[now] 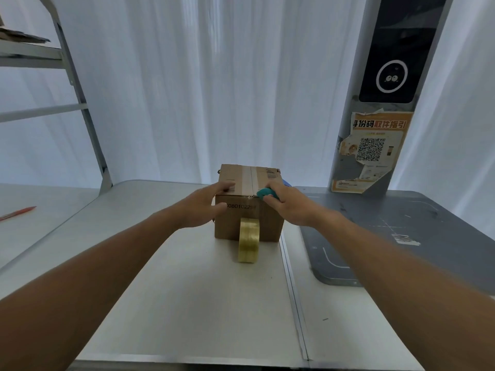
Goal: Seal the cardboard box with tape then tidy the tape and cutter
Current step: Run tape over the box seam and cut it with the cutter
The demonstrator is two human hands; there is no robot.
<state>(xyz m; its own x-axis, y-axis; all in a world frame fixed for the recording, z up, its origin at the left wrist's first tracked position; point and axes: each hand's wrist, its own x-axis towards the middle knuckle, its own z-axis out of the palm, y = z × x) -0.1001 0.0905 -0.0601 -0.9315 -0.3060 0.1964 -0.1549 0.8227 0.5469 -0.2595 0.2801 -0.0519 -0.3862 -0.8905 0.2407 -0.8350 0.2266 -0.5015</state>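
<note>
Left hand [214,203]: spread open and pressed on the near top corner of the small brown cardboard box [249,207], seemingly to steady it. Right hand [288,203]: closed around a small teal cutter [263,193] at the box's near top edge, where the clear tape strip [249,179] turns down, probably to sever it. Below and between the hands, the yellowish roll of clear tape [249,240] stands on edge on the white table [187,303], touching the box front.

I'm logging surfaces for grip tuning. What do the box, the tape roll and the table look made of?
Box: brown cardboard, matte, printed numbers and barcodes. Tape roll: clear plastic film, yellowish and glossy, translucent at the edges. Table: smooth pale top, likely laminate or plastic, with a soft sheen.
</note>
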